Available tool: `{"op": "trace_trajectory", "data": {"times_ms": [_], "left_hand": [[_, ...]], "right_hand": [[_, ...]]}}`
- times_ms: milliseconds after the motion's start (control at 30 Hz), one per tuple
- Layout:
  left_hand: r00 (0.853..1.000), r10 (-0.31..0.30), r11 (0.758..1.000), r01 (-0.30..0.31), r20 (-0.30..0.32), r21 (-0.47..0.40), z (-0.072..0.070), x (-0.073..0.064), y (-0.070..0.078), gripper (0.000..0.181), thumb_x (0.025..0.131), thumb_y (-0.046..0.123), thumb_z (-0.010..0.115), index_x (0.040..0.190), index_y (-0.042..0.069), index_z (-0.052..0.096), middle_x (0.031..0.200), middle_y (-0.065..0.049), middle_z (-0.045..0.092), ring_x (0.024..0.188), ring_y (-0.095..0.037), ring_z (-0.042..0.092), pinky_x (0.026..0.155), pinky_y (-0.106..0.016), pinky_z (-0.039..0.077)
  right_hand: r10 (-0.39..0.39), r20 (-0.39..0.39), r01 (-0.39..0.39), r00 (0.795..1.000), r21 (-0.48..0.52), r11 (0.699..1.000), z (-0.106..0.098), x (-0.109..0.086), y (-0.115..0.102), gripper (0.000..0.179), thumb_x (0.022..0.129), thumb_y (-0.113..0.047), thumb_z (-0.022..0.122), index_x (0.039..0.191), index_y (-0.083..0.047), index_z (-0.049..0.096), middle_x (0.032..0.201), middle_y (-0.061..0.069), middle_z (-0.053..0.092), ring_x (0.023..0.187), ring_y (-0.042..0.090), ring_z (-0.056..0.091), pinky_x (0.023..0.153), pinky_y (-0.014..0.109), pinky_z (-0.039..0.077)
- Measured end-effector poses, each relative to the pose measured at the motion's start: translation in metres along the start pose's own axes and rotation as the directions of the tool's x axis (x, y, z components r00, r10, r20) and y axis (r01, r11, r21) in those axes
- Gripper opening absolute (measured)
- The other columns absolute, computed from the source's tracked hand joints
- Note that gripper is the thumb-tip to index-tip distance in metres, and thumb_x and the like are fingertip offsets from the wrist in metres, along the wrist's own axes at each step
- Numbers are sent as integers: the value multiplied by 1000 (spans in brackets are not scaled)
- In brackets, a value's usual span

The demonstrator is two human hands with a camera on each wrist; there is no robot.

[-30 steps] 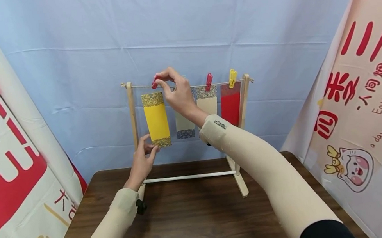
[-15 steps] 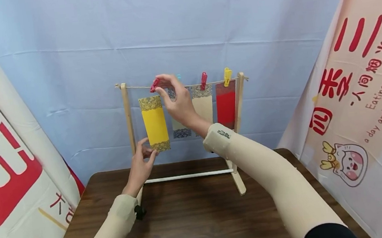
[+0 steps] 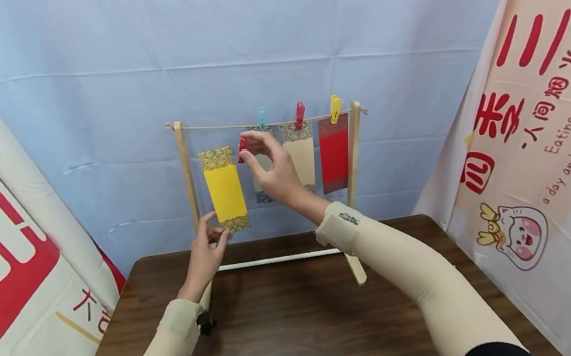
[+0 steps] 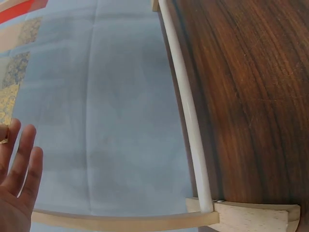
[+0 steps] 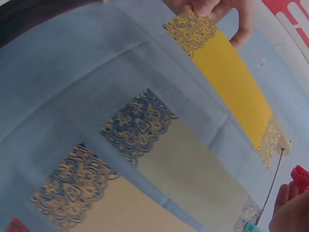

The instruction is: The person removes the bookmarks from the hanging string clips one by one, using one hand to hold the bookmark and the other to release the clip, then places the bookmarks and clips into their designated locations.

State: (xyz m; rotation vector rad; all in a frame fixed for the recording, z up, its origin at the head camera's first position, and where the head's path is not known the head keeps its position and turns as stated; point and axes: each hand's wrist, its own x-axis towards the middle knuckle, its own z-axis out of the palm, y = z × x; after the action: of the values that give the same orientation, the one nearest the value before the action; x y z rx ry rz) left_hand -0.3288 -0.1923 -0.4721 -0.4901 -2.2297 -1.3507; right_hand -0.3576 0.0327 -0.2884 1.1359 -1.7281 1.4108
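Observation:
My left hand (image 3: 205,254) pinches the lower left corner of a yellow paper card (image 3: 226,192) with patterned ends. The card stands nearly upright, slightly tilted, in front of the rack's left part, its top edge below the cord. In the right wrist view, the thumb and fingers of the left hand (image 5: 212,9) grip the card's patterned end. A red clothespin (image 3: 242,149) is pinched between thumb and fingers of my right hand (image 3: 278,170), just right of the card and below the cord (image 3: 216,126). In the left wrist view, the left hand's other fingers (image 4: 24,162) are spread.
On the wooden rack's cord, a blue-patterned card (image 3: 262,191), a beige card (image 3: 307,161) and a red card (image 3: 334,152) hang from a teal clothespin (image 3: 262,117), a red one and a yellow one. The rack stands at the dark table's (image 3: 280,319) back, before a light-blue cloth.
My right hand has come down from the cord with the red clothespin, uncovering the teal one. The yellow card has sunk slightly in my left hand. The head view has shifted a little.

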Motion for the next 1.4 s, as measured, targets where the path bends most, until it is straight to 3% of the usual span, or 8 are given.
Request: {"op": "trace_trajectory", "data": {"times_ms": [233,500,733,867,1100,1267,1400], "left_hand": [[1000,-3,1000,3,4,-1,0,-9,-5,58,108,10,67,159,14,40,104,-9,73,94,-29,74,86,-46,60],[999,-35,999,35,4,2,-2,-20,-4,58,108,12,67,159,15,40,104,-8,72,96,-29,75,84,-34,60],[1000,-22,999,22,-17,35,-7,-29,-2,59,107,9,68,159,13,39,104,-8,73,95,-30,76,86,-31,59],[999,-42,998,43,-28,42,-11,-33,-1,61,107,10,68,160,16,38,104,-7,73,95,-26,75,86,-33,59],[997,-66,996,69,-45,65,-18,-43,-1,60,108,14,68,160,16,38,104,-13,76,88,-18,73,71,-29,53],[996,-63,995,68,-58,78,-20,-53,-4,59,107,13,69,159,13,39,102,-11,76,89,-18,74,78,-21,52],[995,-83,991,88,-48,103,-22,-62,-7,61,107,12,69,160,13,39,103,-7,76,93,-25,75,84,-22,54]], "right_hand": [[42,-15,-41,999,25,999,-11,-21,6,38,104,-2,68,141,5,60,122,18,69,109,26,69,103,42,58],[51,-43,-50,998,27,998,-25,-44,13,40,100,8,67,140,7,59,119,25,69,105,34,68,100,34,56],[81,-72,-76,994,64,995,-34,-62,-5,40,96,19,64,135,18,57,117,39,64,102,47,65,96,35,56],[105,-90,-98,990,78,992,-42,-70,-17,38,96,19,64,134,19,58,116,40,65,102,46,66,95,32,55],[120,-131,-113,984,62,992,-55,-92,-13,39,94,20,66,132,21,58,116,39,65,102,45,66,94,27,55],[144,-110,-140,983,48,989,-63,-108,-11,40,94,21,67,133,21,57,117,39,65,102,44,65,94,26,56],[180,-106,-179,978,25,984,-71,-123,-10,42,94,20,67,135,19,58,117,38,65,101,37,66,94,25,56]]}}
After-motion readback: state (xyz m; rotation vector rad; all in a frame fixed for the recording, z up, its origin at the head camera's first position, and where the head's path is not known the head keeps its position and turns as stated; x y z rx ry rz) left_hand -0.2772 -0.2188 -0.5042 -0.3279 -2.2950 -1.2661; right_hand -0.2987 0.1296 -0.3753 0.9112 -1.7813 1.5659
